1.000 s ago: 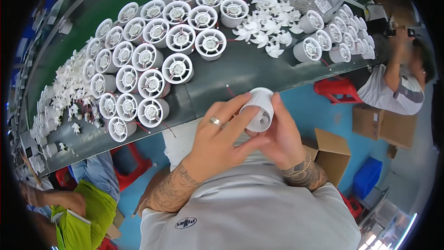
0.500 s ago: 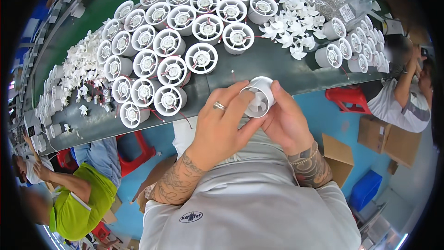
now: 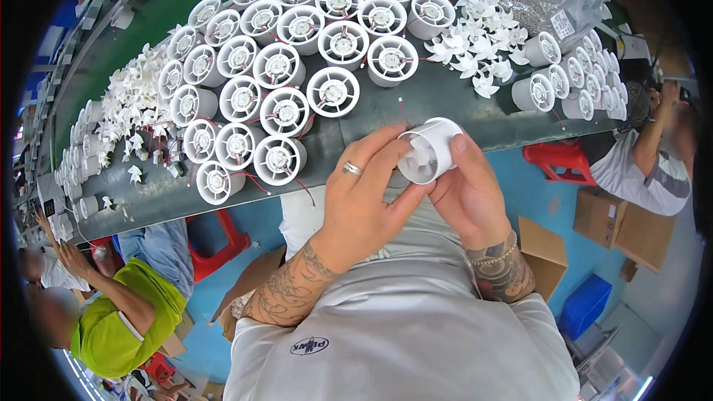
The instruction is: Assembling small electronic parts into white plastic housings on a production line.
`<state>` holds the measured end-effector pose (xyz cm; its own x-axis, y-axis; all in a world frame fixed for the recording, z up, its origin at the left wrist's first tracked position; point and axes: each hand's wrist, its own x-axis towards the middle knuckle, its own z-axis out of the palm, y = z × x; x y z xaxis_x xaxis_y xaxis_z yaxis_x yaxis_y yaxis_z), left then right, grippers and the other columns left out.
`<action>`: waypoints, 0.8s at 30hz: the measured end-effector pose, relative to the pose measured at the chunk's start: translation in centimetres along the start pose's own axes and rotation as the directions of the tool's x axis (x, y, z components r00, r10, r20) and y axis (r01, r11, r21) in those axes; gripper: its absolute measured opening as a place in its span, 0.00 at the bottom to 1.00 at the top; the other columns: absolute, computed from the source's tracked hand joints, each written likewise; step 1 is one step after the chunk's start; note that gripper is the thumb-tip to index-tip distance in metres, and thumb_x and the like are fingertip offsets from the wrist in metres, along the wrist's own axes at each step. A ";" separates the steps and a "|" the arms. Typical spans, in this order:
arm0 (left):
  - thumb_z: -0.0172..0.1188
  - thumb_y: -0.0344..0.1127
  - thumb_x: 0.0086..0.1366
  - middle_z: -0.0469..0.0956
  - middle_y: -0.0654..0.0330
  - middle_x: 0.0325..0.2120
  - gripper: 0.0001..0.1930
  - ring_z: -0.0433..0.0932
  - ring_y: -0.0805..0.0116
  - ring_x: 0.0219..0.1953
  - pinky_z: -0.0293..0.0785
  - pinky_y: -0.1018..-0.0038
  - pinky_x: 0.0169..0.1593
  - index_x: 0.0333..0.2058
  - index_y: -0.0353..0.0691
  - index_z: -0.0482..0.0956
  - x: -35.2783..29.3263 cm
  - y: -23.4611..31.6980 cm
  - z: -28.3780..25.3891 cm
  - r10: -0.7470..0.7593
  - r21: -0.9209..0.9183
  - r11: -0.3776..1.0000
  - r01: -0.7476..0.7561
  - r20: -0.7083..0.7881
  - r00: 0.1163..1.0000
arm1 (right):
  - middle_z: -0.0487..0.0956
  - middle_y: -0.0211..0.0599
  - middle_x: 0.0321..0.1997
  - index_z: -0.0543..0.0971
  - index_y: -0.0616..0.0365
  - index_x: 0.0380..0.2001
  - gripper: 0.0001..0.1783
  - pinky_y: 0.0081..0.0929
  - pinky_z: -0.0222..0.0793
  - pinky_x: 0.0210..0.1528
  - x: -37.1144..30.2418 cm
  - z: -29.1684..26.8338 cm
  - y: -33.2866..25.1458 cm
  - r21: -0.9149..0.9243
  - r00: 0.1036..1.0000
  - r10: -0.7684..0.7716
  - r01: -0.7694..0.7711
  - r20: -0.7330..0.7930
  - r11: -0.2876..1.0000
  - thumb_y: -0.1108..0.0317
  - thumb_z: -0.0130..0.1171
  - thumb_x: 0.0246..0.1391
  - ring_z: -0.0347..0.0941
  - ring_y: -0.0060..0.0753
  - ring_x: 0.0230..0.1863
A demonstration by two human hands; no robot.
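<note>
Between my two hands is a white plastic fan housing [image 3: 440, 138], a short cup with a bladed white impeller [image 3: 422, 157] inside its open end. Its open end tilts toward my left hand. My right hand [image 3: 469, 191] wraps the outer wall, thumb on the near side. The fingers of my left hand [image 3: 364, 191], one wearing a ring, rest at the rim, with a fingertip by the blades. A thin red wire [image 3: 402, 110] sticks out beyond the housing. On the bench ahead stand several similar housings [image 3: 279, 160] with spoked ends up and red wires trailing.
Loose white impellers lie in a right pile [image 3: 479, 41] and a left pile [image 3: 134, 93]. More housings [image 3: 533, 93] stand at the right by a clear plastic bag [image 3: 575, 7]. A co-worker in a green shirt [image 3: 122, 327] sits left; another person [image 3: 646, 167] sits right. A cardboard box [image 3: 542, 256] stands below.
The housing has turned in my hands, so its open end faces more to the left and more of its outer wall shows. Both hands have shifted slightly right with it.
</note>
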<state>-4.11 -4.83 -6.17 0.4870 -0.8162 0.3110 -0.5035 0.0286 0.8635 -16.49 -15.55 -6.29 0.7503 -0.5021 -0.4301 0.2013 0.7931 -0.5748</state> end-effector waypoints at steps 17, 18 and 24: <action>0.67 0.26 0.56 0.71 0.55 0.52 0.25 0.73 0.66 0.53 0.72 0.70 0.54 0.52 0.33 0.69 -1.1 0.1 0.1 -0.364 -0.794 0.475 0.379 0.214 0.906 | 0.69 0.50 0.59 0.69 0.64 0.50 0.29 0.32 0.69 0.56 -1.1 1.8 0.8 -0.637 0.807 -0.561 0.534 0.186 0.556 0.75 0.68 0.44 0.72 0.36 0.54; 0.67 0.26 0.56 0.71 0.55 0.52 0.25 0.73 0.66 0.53 0.72 0.70 0.54 0.52 0.33 0.69 -1.1 0.1 0.1 -0.360 -0.793 0.477 0.378 0.216 0.908 | 0.69 0.50 0.59 0.69 0.64 0.50 0.29 0.32 0.69 0.56 -1.2 1.8 0.8 -0.636 0.804 -0.565 0.537 0.186 0.554 0.75 0.68 0.44 0.72 0.36 0.54; 0.65 0.26 0.57 0.70 0.55 0.56 0.27 0.70 0.65 0.57 0.68 0.67 0.59 0.55 0.32 0.67 -1.7 -0.6 0.0 -0.269 -0.867 -0.102 0.487 0.496 0.826 | 0.71 0.53 0.52 0.75 0.59 0.42 0.26 0.31 0.76 0.46 -1.6 1.7 0.6 -0.633 0.548 -0.700 0.754 0.458 0.176 0.72 0.76 0.38 0.76 0.41 0.47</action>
<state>-4.65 -3.43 -7.26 0.1839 -0.9678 -0.1720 0.9078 0.1001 0.4074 -16.56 -13.70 -4.75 0.5585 -0.6726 0.4854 0.2023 -0.4571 -0.8661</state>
